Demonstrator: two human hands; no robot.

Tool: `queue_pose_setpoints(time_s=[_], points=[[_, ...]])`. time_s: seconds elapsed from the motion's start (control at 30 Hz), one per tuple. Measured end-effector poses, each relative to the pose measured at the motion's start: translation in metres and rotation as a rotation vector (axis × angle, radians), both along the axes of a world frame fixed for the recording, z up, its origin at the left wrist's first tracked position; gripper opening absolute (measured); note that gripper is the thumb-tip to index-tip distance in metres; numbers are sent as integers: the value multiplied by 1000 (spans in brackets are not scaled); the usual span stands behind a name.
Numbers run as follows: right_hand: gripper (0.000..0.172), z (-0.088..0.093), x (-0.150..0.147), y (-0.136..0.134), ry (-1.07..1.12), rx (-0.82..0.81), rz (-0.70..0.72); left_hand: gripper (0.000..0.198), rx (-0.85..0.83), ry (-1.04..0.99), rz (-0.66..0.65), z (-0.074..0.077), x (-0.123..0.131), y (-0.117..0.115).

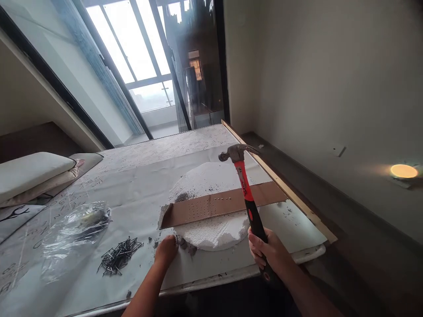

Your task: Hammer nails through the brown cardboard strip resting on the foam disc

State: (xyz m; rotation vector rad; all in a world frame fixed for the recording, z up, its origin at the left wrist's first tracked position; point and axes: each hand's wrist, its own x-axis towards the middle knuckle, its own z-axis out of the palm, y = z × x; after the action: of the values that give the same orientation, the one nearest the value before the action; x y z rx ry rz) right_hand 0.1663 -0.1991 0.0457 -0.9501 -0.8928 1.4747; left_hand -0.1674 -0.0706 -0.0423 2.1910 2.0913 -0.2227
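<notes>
Where a paper-covered table [139,176] printed with illegible letters stands by a grey wall [330,88] and tall windows [132,48]: right hand [272,253] wrapped tight round a red-and-black claw hammer [246,193] raised over a brown strip [218,204] across a white foam disc [211,233], left hand [166,250] curled loosely at the disc's edge, grip indiscernible, near loose nails [119,255].

Cushions [33,174] lie left; a plastic bag [77,226] rests nearby.

Nail pile [119,255] and plastic bag [77,224] crowd the left; board's [218,204] right lies open.
</notes>
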Motion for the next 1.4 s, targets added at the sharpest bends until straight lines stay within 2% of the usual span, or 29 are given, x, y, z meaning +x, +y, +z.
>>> queue_pose_setpoints(time_s=[0.1, 0.17, 0.23, 0.3, 0.37, 0.4, 0.47, 0.53, 0.6, 0.67, 0.8, 0.93, 1.17, 1.4], points=[[35, 1, 6, 2, 25, -40, -4, 8, 12, -23, 53, 16, 7, -4], [37, 2, 9, 3, 21, -67, -24, 7, 33, -126, 41, 30, 11, -11], [37, 3, 12, 4, 3, -84, -51, 8, -14, -347, 6, 45, 17, -22], [37, 3, 14, 6, -5, -100, -70, 19, -167, -671, 6, 62, 29, -32], [38, 3, 16, 7, 3, -112, -77, 36, -308, -939, 31, 82, 50, -35], [38, 3, 16, 8, 11, -118, -78, 39, -326, -1009, 26, 92, 65, -32], [38, 3, 16, 10, 25, -123, -77, 35, -268, -1084, -25, 108, 99, -21], [39, 3, 17, 12, 25, -121, -66, 28, -172, -1130, -80, 116, 136, -1], [39, 3, 18, 14, 14, -118, -52, 25, -66, -1153, -103, 113, 171, 23], [41, 3, 19, 16, 0, -126, -48, 25, 5, -1129, -109, 103, 200, 45], [42, 2, 22, 19, -9, -132, -40, 21, 127, -971, -119, 76, 232, 75], [39, 0, 25, 21, -36, -120, -19, 19, 181, -852, -166, 62, 239, 81], [43, -4, 26, 25, -27, -177, -27, 18, 178, -787, -199, 58, 237, 78], [45, -8, 24, 23, -83, -207, -15, 17, 219, -756, -284, 45, 237, 82]])
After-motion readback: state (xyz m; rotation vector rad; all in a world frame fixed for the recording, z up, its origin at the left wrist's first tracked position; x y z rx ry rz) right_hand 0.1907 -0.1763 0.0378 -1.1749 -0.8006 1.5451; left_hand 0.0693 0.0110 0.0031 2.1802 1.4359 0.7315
